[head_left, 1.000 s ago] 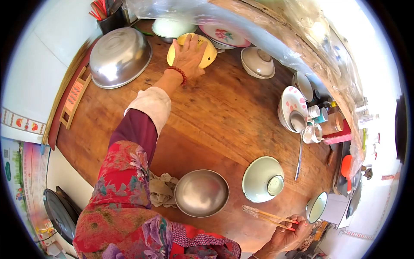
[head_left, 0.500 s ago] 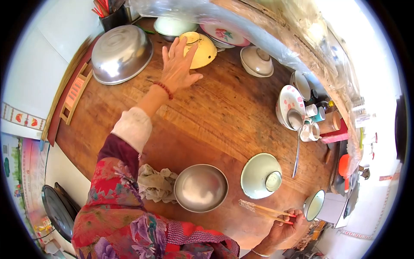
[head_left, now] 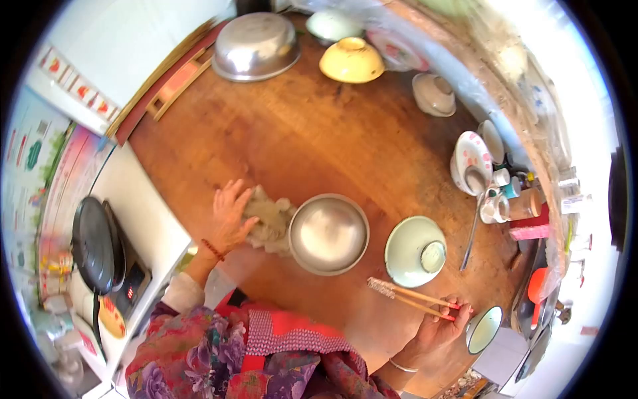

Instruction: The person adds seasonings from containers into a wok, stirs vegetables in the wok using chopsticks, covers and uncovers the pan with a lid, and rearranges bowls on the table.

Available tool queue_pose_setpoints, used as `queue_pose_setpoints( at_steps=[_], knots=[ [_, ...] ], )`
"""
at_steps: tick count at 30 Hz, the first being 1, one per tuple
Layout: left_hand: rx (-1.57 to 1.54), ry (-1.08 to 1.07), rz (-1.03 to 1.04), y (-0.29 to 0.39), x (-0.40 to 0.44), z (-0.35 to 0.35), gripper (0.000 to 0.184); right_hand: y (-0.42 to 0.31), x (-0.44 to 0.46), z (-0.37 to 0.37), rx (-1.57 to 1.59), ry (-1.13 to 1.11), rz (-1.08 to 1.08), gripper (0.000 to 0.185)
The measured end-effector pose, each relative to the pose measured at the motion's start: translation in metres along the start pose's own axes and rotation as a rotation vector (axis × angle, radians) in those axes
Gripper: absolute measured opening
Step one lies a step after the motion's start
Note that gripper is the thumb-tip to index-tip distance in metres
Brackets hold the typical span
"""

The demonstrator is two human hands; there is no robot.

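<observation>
My left hand (head_left: 232,215), a beaded bracelet at its wrist, is open with its fingers apart beside a crumpled grey-green cloth (head_left: 269,218); whether it touches the cloth I cannot tell. Right of the cloth stands a shiny metal bowl (head_left: 328,234). In my right hand (head_left: 444,319) is a pair of chopsticks (head_left: 415,300) with red ends near the fingers and pale, crusted tips pointing left. A pale green enamel bowl (head_left: 411,243) lies upside down above the chopsticks. Close to my right hand, at the table edge, is a small enamel bowl (head_left: 484,330).
Along the far side are an overturned metal basin (head_left: 256,48), an upside-down yellow bowl (head_left: 352,61) and a beige bowl (head_left: 434,94). A grater (head_left: 178,85) lies at the left edge. A spotted bowl (head_left: 470,159), ladle (head_left: 473,219) and jars (head_left: 525,204) stand right. A black pan (head_left: 93,246) is at left.
My left hand has come back from the yellow bowl at the far side to beside the cloth. The view has shifted. My right hand still holds the chopsticks.
</observation>
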State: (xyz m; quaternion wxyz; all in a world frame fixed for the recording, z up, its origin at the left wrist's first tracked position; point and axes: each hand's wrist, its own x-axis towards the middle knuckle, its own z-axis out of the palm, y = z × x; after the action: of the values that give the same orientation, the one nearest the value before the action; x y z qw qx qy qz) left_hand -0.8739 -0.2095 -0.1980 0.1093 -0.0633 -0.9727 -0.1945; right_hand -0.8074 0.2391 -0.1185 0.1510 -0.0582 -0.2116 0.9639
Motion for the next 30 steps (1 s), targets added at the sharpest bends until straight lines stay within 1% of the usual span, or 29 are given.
queue_pose_setpoints(
  at_steps=[1,2,3,5,6,8,11,12,13,15,16,17,18,19,20,22,24,25,27,28,29,30],
  knots=[
    [0.013,-0.062,-0.017,0.008,-0.02,0.004,0.06,-0.004,-0.001,-0.004,-0.011,-0.002,-0.02,0.018],
    [0.051,-0.101,-0.054,0.009,-0.032,0.022,0.056,-0.009,-0.002,-0.01,-0.01,-0.059,0.046,0.021],
    [0.065,-0.109,-0.08,0.015,-0.039,0.026,0.056,-0.01,-0.006,-0.01,-0.004,-0.053,0.075,0.021],
    [0.09,0.003,-0.121,0.024,-0.037,0.033,0.051,-0.015,-0.011,-0.005,0.04,-0.143,0.15,0.024],
    [0.096,0.004,-0.134,0.025,-0.038,0.037,0.051,-0.018,-0.013,-0.009,0.05,-0.162,0.144,0.026],
    [0.12,0.114,-0.162,0.027,-0.04,0.044,0.047,-0.024,-0.018,-0.015,0.054,-0.153,0.153,0.026],
    [0.157,0.158,-0.2,0.031,-0.04,0.049,0.045,-0.031,-0.019,-0.021,0.05,-0.146,0.157,0.025],
    [0.157,0.228,-0.186,0.036,-0.039,0.048,0.039,-0.033,-0.018,-0.022,0.042,-0.14,0.161,0.024],
    [0.166,0.234,-0.196,0.037,-0.04,0.049,0.039,-0.035,-0.017,-0.024,0.048,-0.147,0.174,0.024],
    [0.162,0.285,-0.229,0.033,-0.042,0.051,0.031,-0.038,-0.013,-0.029,0.005,-0.118,0.195,0.022],
    [0.177,0.293,-0.238,0.029,-0.039,0.055,0.031,-0.039,-0.01,-0.03,0.018,-0.123,0.204,0.02],
    [0.092,0.365,-0.267,0.024,-0.034,0.062,0.029,-0.038,-0.009,-0.029,0.03,-0.132,0.214,0.02],
    [0.002,0.433,-0.298,0.023,-0.027,0.064,0.027,-0.039,-0.008,-0.028,0.0,-0.095,0.2,0.019],
    [-0.036,0.544,-0.269,0.017,-0.015,0.066,0.029,-0.04,-0.007,-0.025,-0.033,-0.057,0.182,0.018],
    [-0.079,0.652,-0.241,0.012,0.001,0.064,0.031,-0.04,-0.006,-0.022,-0.038,-0.068,0.209,0.018],
    [-0.122,0.766,-0.254,0.005,0.042,0.043,0.034,-0.041,-0.005,-0.024,-0.055,-0.095,0.221,0.018],
    [0.107,0.805,-0.214,0.011,0.076,0.021,0.04,-0.039,-0.003,-0.024,-0.071,-0.122,0.237,0.018],
    [0.108,0.804,-0.224,0.001,0.077,0.026,0.04,-0.035,-0.004,-0.024,-0.087,-0.119,0.243,0.021],
    [0.151,0.214,-0.173,-0.011,0.074,0.037,0.043,-0.028,-0.005,-0.017,-0.109,-0.119,0.256,0.023],
    [0.188,0.303,-0.132,-0.014,0.071,0.044,0.034,-0.024,-0.005,-0.014,-0.075,-0.093,0.287,0.021],
    [0.186,0.304,-0.135,-0.015,0.068,0.046,0.034,-0.02,-0.004,-0.01,-0.04,-0.066,0.316,0.02],
    [0.157,0.307,-0.152,-0.016,0.063,0.048,0.027,-0.017,-0.002,-0.009,-0.044,-0.064,0.316,0.02]
  ],
)
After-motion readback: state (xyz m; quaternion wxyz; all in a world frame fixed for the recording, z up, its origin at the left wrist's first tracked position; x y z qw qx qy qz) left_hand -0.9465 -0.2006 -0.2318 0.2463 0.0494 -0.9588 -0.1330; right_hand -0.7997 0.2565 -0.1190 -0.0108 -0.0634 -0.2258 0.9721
